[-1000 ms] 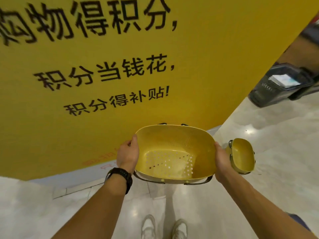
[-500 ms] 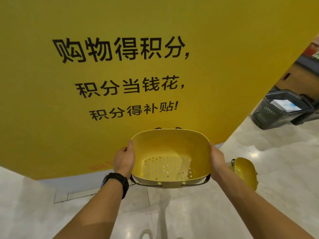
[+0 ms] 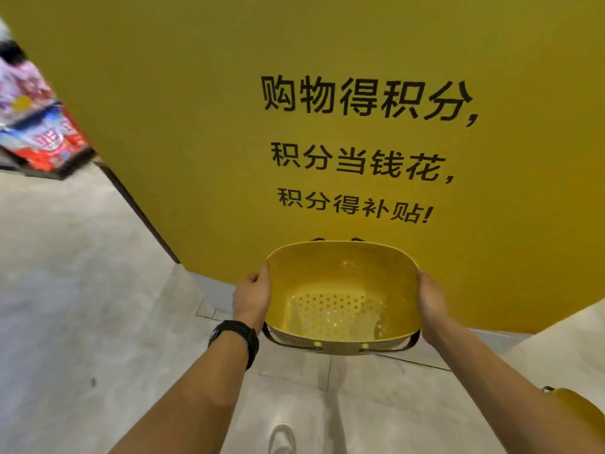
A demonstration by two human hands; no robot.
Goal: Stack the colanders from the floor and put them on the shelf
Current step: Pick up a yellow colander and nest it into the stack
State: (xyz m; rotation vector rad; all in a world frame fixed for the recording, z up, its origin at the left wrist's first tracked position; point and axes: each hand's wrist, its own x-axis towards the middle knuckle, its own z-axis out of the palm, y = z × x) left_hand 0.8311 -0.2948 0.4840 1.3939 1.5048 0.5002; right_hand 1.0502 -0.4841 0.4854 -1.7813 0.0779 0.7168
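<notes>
I hold a yellow colander with a perforated bottom and dark wire handles out in front of me, above the floor. My left hand grips its left rim, with a black watch on that wrist. My right hand grips its right rim. A second yellow colander lies on the floor at the bottom right, partly hidden behind my right forearm and cut by the frame's edge. No shelf space for colanders shows in view.
A large yellow wall with black Chinese lettering fills the view straight ahead. Pale tiled floor stretches to the left. Blurred, colourful packaged goods sit on a display at the far left. The tip of my shoe shows at the bottom.
The view has swung left: the lettering and the floor colander slid right, the dark baskets on the right left the frame, and goods appeared at left. Both hands keep their hold on the colander.
</notes>
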